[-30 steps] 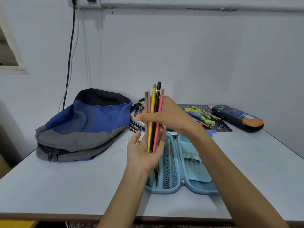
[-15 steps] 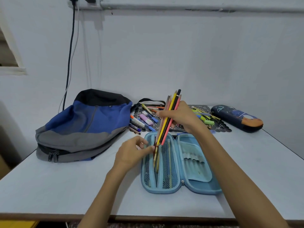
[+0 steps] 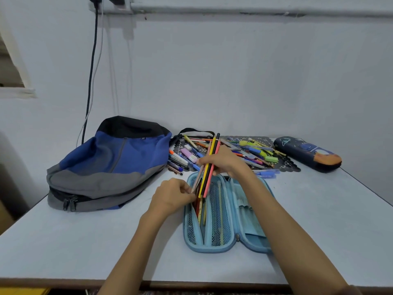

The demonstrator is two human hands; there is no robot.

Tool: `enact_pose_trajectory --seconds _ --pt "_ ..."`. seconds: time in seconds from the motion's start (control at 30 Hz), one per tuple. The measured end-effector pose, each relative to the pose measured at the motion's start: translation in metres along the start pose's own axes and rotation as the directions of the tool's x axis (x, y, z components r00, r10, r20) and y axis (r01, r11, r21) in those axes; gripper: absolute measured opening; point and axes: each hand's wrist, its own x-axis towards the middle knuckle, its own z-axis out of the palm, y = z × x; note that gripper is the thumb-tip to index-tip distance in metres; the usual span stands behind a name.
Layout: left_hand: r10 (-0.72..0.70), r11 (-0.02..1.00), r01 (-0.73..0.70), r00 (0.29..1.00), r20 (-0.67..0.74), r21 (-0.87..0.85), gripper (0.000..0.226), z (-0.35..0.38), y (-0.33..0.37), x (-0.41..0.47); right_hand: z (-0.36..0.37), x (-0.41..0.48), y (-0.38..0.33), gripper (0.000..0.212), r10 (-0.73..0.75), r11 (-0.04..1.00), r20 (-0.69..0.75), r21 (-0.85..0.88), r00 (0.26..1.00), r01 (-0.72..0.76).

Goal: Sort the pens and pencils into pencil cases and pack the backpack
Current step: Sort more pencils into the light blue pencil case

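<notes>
Pencils (image 3: pixel 209 167), one bundle: gripped mid-length by right hand (image 3: pixel 225 160), tilted, lower tips in the left pocket of the open blue pencil case (image 3: pixel 212 248) (near centre). Left hand (image 3: pixel 172 195) pinches that pocket's edge. Backpack (image 3: pixel 110 165) left; loose pens (image 3: pixel 251 152) far.

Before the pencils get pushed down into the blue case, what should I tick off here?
1. Right hand grip on pencil bundle: ok, fingers wrapped round its middle.
2. Bundle's lower ends at the left pocket mouth of the light blue case: ok.
3. Left hand holding that pocket open: cannot tell; fingers curled at its edge.
4. Case lying open on table: ok.
5. Loose pens on the mat sorted: not ok, many lie there.
6. Backpack open for packing: cannot tell.
</notes>
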Motion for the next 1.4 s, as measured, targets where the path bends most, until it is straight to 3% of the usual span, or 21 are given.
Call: enact_pose_trajectory --seconds 0.2,0.3,0.4,0.67,0.87,1.07,1.27,1.4 --pt "-0.037 0.965 0.060 0.995 0.091 -0.254 0.012 -0.003 -0.012 0.001 -0.003 0.003 0.003 0.018 0.076 0.997 0.031 -0.033 0.997 -0.075" --pt "-0.040 0.961 0.055 0.997 0.060 -0.271 0.015 0.001 -0.010 0.002 0.006 0.002 0.007 0.018 0.125 0.992 0.092 -0.046 0.988 -0.121" --pt "-0.063 0.953 0.070 0.997 0.034 -0.293 0.002 0.000 -0.006 0.000 0.017 0.003 0.014 0.020 0.166 0.986 0.146 -0.035 0.975 -0.163" --pt "-0.076 0.944 0.067 0.997 -0.013 -0.324 0.024 0.002 -0.007 -0.001 0.025 -0.002 0.021 0.021 0.182 0.983 0.258 -0.051 0.949 -0.175" --pt "-0.074 0.945 0.067 0.997 -0.011 -0.319 0.017 0.002 -0.007 -0.001 0.014 -0.009 0.015 0.020 0.225 0.970 0.398 -0.006 0.890 -0.243" --pt "-0.077 0.946 0.065 0.997 -0.027 -0.317 0.008 0.004 -0.009 0.001 0.000 -0.011 0.012 0.010 0.233 0.970 0.393 -0.027 0.890 -0.243" --pt "-0.083 0.956 0.065 0.995 -0.052 -0.288 0.005 0.007 -0.011 0.003 -0.004 -0.012 0.009 0.025 0.237 0.971 0.344 -0.070 0.908 -0.227" --pt "-0.080 0.962 0.062 0.995 -0.056 -0.267 0.006 0.008 -0.011 0.004 -0.007 -0.010 0.005 0.024 0.222 0.974 0.295 -0.106 0.929 -0.200"
